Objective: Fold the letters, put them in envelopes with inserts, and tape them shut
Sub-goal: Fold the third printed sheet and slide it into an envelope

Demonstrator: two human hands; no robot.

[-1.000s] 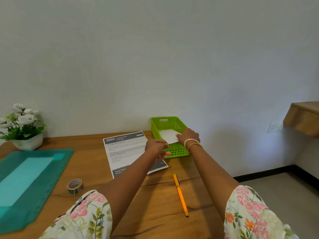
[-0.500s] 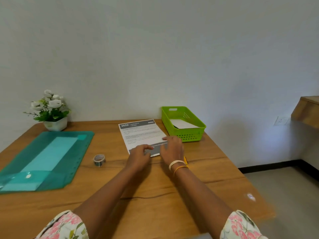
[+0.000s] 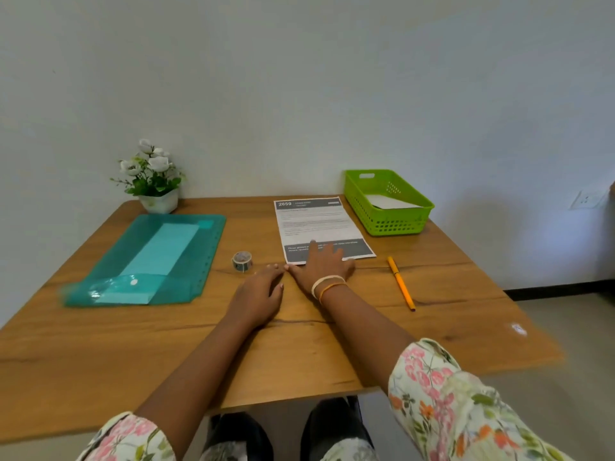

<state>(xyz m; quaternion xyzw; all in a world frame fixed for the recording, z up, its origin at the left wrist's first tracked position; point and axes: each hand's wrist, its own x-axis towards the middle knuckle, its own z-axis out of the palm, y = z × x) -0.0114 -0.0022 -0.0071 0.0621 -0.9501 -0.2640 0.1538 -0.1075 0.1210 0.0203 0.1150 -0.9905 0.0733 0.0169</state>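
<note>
Left hand (image 3: 258,296) flat on table (image 3: 100,354) mid-area, fingers relaxed, holding nothing. Right hand (image 3: 321,266) just beside it, fingers spread, pressing near edge of letter (image 3: 317,224). Tape roll (image 3: 242,260) left of hands; pen (image 3: 401,282) toward right edge. Teal folder (image 3: 199,261) along left side. Green basket (image 3: 386,221) with white paper (image 3: 387,202) at far right corner.

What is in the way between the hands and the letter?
Nothing visible. The right hand already lies flat on the near end of the letter. The left hand rests on the table just beside it, with only bare wood between.
</note>
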